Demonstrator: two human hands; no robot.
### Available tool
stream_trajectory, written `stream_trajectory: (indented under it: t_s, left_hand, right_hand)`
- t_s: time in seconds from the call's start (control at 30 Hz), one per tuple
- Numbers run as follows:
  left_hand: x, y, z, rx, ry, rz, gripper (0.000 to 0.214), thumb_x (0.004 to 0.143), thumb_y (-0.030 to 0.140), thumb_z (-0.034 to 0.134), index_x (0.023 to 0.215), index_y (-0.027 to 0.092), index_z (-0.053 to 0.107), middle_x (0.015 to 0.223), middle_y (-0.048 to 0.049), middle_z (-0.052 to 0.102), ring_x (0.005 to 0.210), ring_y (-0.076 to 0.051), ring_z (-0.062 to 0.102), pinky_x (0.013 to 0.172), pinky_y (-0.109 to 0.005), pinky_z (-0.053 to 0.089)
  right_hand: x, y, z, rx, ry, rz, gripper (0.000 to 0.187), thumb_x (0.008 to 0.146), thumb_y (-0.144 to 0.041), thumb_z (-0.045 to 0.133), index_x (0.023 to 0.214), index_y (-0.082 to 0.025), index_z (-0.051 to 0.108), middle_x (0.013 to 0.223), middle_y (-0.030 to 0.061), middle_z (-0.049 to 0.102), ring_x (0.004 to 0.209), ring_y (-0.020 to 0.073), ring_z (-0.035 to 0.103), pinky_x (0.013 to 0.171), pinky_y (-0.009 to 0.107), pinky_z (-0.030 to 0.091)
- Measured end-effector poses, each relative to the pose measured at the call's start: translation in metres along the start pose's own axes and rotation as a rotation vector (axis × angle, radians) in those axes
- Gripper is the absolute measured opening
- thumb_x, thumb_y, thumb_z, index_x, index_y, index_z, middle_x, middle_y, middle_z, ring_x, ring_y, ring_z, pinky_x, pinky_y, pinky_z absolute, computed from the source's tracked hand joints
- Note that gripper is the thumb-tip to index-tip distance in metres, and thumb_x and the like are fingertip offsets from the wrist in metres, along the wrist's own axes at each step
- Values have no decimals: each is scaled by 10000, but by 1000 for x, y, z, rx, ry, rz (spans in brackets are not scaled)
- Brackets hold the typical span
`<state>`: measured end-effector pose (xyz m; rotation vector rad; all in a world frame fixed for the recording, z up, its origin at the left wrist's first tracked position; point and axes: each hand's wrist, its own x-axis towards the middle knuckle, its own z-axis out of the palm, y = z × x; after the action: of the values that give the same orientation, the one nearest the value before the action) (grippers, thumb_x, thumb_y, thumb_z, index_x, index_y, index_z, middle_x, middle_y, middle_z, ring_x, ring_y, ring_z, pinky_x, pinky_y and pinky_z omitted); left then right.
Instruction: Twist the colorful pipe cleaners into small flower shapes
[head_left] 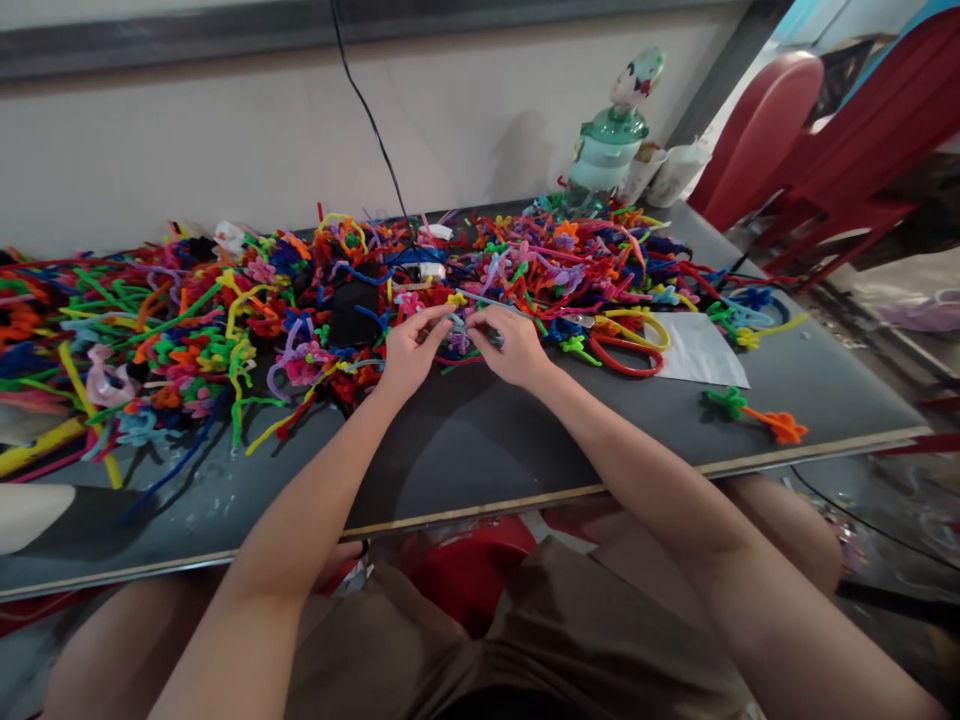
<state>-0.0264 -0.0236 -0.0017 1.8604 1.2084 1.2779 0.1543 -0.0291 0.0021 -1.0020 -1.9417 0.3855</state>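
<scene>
My left hand [414, 350] and my right hand [511, 345] meet just above the front of a heap of coloured pipe cleaners. Fingertips of both hands pinch a light blue pipe cleaner [484, 299], its bent part lying between them and a straight length sticking out above my right fingers. How it is twisted is too small to make out. Close behind the hands sit a yellow pipe-cleaner flower [457, 299] and a pink one [407, 303]. To the right of my right hand lie scissors [628, 345] with red and yellow handles.
Pipe-cleaner pieces [187, 340] pile along the wall. A green-lidded bottle [604, 150] and paper cups [675, 175] stand at the back right. Near the right edge of the table [600, 430] are a white sheet [697, 348] and an orange-green flower [784, 427]. Red chairs [862, 130] stand beyond.
</scene>
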Motion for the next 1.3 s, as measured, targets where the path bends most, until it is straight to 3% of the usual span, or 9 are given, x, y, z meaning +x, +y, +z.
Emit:
stream_trajectory:
  t_s: [0.13, 0.23, 0.4, 0.5, 0.6, 0.77, 0.93, 1.13, 1.3]
  left_hand:
    - [2, 1, -4, 31, -9, 22, 381, 878, 523, 599, 1032, 203, 738, 967, -60, 758, 706, -135, 653, 626, -259, 513]
    - [3, 1, -5, 94, -16, 87, 389, 887, 548, 574, 995, 205, 723, 1004, -72, 745, 791, -147, 665, 687, -268, 521]
    - [6, -3, -5, 67, -68, 157, 491, 878, 652, 504, 822, 187, 653, 1081, -108, 694, 979, -183, 649, 794, -300, 527]
    - [5, -2, -4, 11, -180, 63, 550, 876, 704, 438, 749, 192, 593, 757, -47, 658, 694, -148, 609, 657, -283, 500]
    - [2, 5, -4, -1, -290, 19, 573, 897, 695, 392, 628, 200, 499, 576, 0, 520, 560, -132, 504, 582, -284, 448]
    - [-1, 17, -2, -26, -328, 90, 469, 906, 585, 476, 641, 201, 527, 758, -41, 597, 724, -160, 552, 691, -312, 467]
    - [-2, 16, 1, -31, -410, -15, 383, 920, 478, 489, 677, 194, 574, 564, 15, 506, 530, -112, 461, 540, -255, 387]
    - [-2, 15, 1, 21, -392, -10, 337, 894, 438, 538, 697, 190, 653, 587, -10, 621, 569, -133, 560, 586, -261, 450]
    - [-4, 12, 1, 144, -501, 98, 258, 894, 351, 560, 715, 210, 682, 726, -10, 733, 667, -146, 662, 680, -263, 493]
  right_hand:
    - [4, 6, 0, 326, -72, 254, 172, 915, -339, 536, 881, -189, 612, 745, 9, 605, 594, 108, 514, 580, 255, 439]
    - [6, 8, -3, 710, -232, 491, 208, 924, -392, 552, 923, -187, 590, 609, -66, 462, 405, 44, 297, 399, 205, 268]
    - [6, 6, -9, 950, -498, 686, 300, 943, -433, 533, 786, -179, 563, 456, -127, 244, 359, 38, 155, 345, 182, 158]
    - [7, 4, -8, 851, -435, 689, 423, 940, -442, 510, 597, -205, 439, 424, -119, 198, 361, 44, 138, 352, 202, 145]
    - [7, 2, -6, 532, -243, 528, 510, 882, -370, 564, 492, -213, 276, 442, -94, 190, 413, 44, 160, 412, 227, 147]
    - [7, 0, -9, 103, -56, 310, 458, 833, -259, 498, 481, -200, 210, 477, -54, 203, 482, 62, 216, 495, 255, 185]
    - [5, 5, -14, -185, 65, 272, 438, 839, -304, 486, 485, -194, 254, 452, -44, 254, 474, 72, 228, 510, 261, 205]
    - [4, 10, -12, -351, 100, 257, 433, 875, -312, 486, 498, -196, 310, 461, -27, 355, 468, 87, 263, 527, 264, 218]
    - [4, 13, -10, -403, 113, 257, 445, 923, -345, 458, 511, -195, 386, 468, -13, 398, 474, 102, 319, 534, 270, 200]
